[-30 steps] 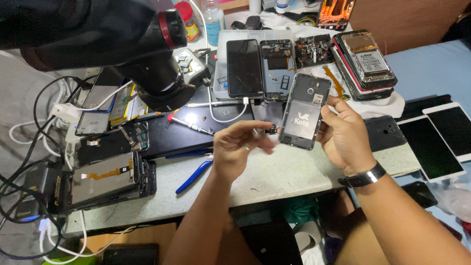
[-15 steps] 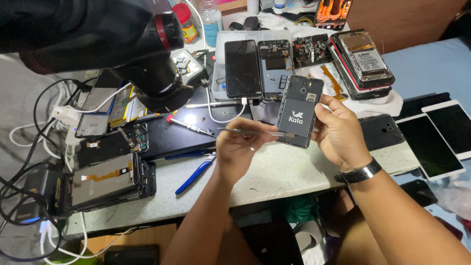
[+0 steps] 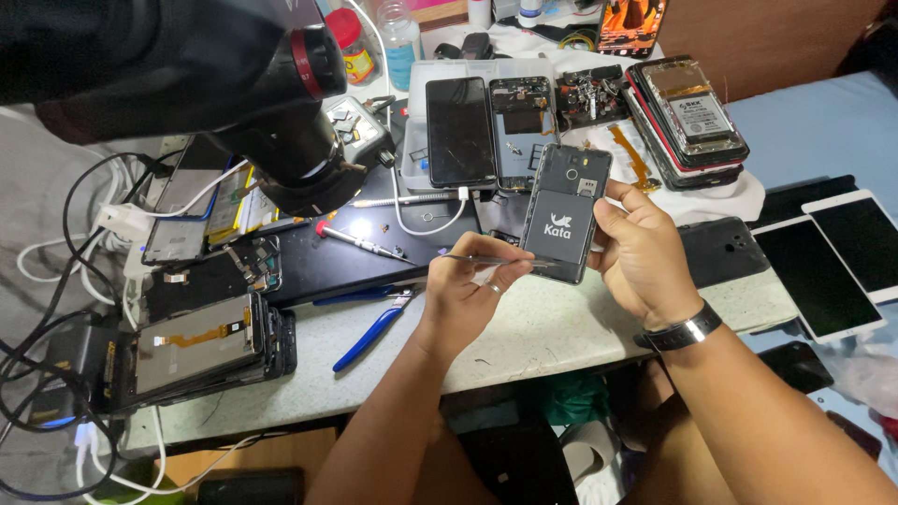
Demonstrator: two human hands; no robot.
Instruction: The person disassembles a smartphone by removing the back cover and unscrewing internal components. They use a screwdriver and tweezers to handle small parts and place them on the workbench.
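My right hand (image 3: 642, 254) holds a dark phone (image 3: 567, 214) with its back cover off, upright above the table edge, battery side facing me. My left hand (image 3: 465, 292) pinches thin metal tweezers (image 3: 488, 260). Their tips reach the phone's lower left edge. A ring is on the left hand and a black watch (image 3: 682, 331) on the right wrist.
A large black microscope head (image 3: 281, 122) hangs over a dark work mat (image 3: 351, 266). Opened phones (image 3: 460, 131) and a stack of phones (image 3: 687, 112) lie behind. Screen parts (image 3: 196, 351), cables, a blue-handled tool (image 3: 369, 332), a red-tipped screwdriver (image 3: 360, 241) and white tablets (image 3: 842, 252) surround my hands.
The phone has turned more upright in my right hand. My left hand has shifted so the tweezers point at the phone's lower edge.
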